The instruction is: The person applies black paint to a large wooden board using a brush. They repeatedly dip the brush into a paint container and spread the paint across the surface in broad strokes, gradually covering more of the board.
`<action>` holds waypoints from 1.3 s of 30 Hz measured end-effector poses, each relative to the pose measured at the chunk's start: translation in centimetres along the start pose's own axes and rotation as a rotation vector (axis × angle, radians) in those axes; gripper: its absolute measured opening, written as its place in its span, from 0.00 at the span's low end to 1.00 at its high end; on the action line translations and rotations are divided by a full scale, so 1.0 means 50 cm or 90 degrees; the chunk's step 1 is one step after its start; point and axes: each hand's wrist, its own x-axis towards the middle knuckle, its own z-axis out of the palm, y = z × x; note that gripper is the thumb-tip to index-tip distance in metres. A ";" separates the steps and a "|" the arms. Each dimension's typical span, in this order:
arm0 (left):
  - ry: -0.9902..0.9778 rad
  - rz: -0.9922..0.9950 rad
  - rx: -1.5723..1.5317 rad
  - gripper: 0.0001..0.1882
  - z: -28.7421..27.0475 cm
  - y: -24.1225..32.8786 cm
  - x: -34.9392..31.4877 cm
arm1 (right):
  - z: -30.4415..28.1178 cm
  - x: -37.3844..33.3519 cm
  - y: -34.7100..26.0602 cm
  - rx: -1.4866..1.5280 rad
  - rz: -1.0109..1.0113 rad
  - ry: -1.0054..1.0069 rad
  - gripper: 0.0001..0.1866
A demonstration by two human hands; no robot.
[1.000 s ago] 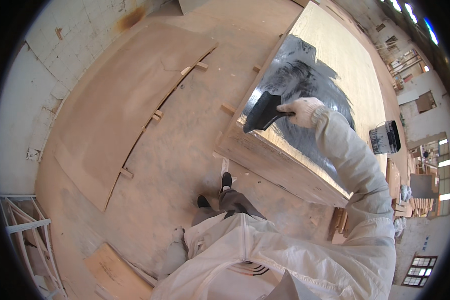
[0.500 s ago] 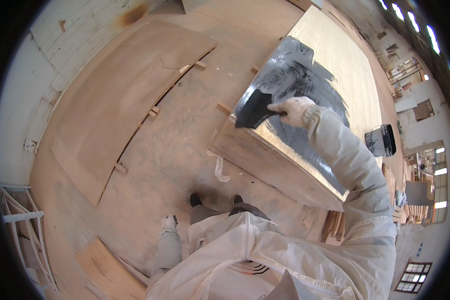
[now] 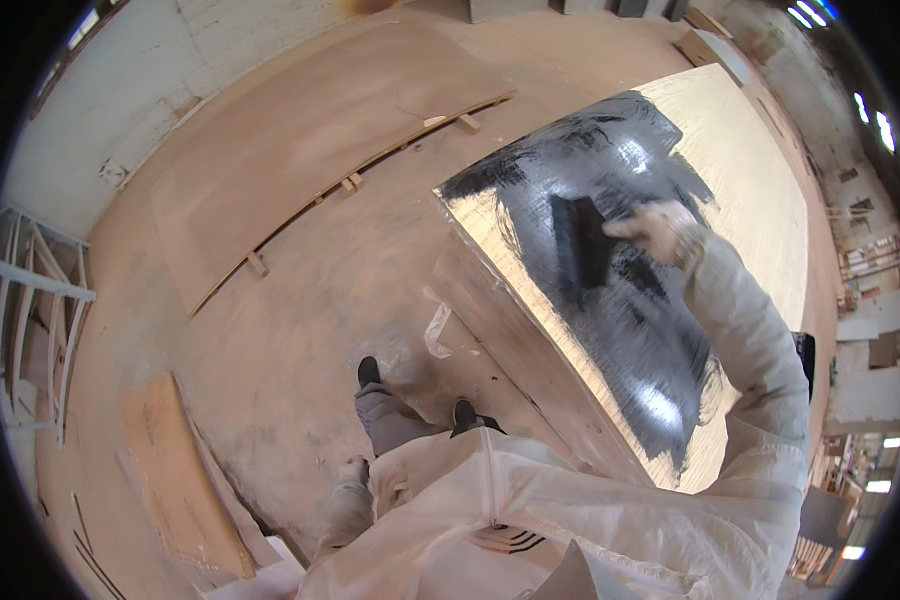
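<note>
My right hand (image 3: 658, 232), in a pale glove, grips the end of a wide black spreader (image 3: 577, 240). The spreader's blade lies against a wet, shiny black coating (image 3: 610, 330). That coating covers much of the near and left part of a large pale wooden slab (image 3: 765, 200), with streaky, uneven borders. Bare wood shows along its near left edge and over its far right side. My left hand (image 3: 353, 468) hangs low by my left leg, away from the slab; its fingers look curled, with nothing seen in them.
A large brown sheet (image 3: 300, 130) lies on small wood blocks at left. A white metal frame (image 3: 45, 280) stands by the left wall. An orange-brown board (image 3: 185, 480) rests near my left side. Behind my right arm, a dark bucket (image 3: 806, 360) is mostly hidden. A torn strip (image 3: 437, 330) lies by the slab.
My right hand has drawn the spreader from the slab's near left corner rightward over the coating. Black now reaches that left edge farther along. My view has turned and my feet have shifted.
</note>
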 end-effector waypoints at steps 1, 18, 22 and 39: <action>0.007 0.046 0.080 0.18 0.019 -0.053 -0.013 | -0.006 0.047 -0.014 -0.068 -0.082 0.042 0.31; 0.118 -0.028 0.006 0.24 0.133 -0.327 -0.271 | -0.115 0.177 -0.163 -0.142 -0.195 -0.016 0.31; 0.106 0.014 0.013 0.22 0.108 -0.281 -0.204 | -0.114 0.146 -0.159 -0.230 -0.232 -0.087 0.32; 0.112 0.076 -0.051 0.20 0.091 -0.176 -0.186 | -0.165 0.266 -0.254 -0.228 -0.260 -0.014 0.30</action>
